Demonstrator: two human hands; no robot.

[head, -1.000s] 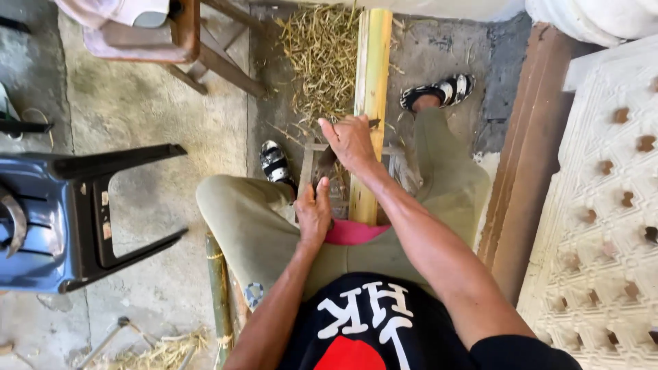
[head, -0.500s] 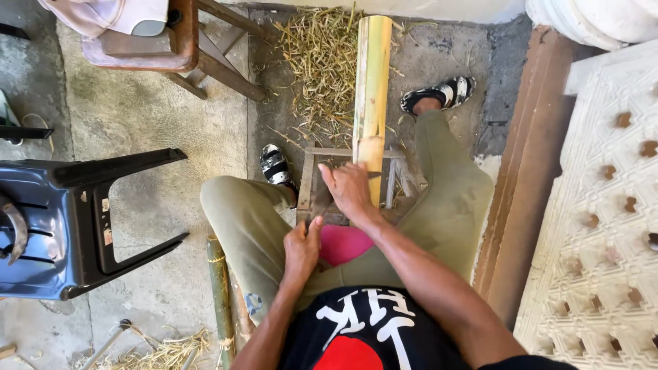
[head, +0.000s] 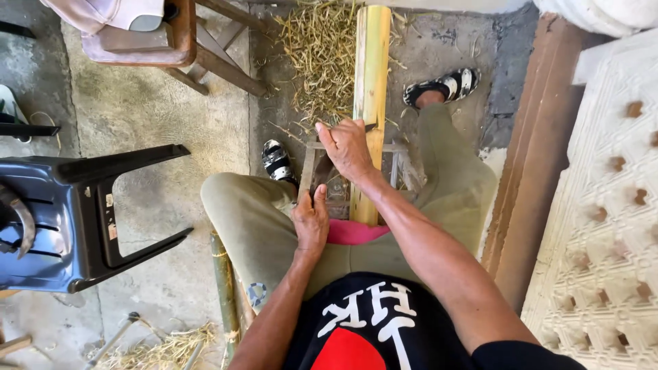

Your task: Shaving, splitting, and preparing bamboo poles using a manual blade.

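Observation:
I sit with a long pale-yellow bamboo pole lying between my legs and running away from me over a small wooden stand. My right hand is closed around a dark knife handle; its blade tip shows against the pole's left side. My left hand rests on my thigh beside the pole's near end, next to a pink cloth, fingers loosely curled with nothing in them. A heap of straw-coloured shavings lies left of the pole.
A tipped dark-blue plastic chair lies at left. A wooden stool with cloth on it stands at the top left. A brown wooden beam and a white patterned panel run along the right. A green bamboo piece lies beside my leg.
My right hand drew back along the pole toward me half a second ago, then moved forward again to its present spot. My left hand stayed on my thigh.

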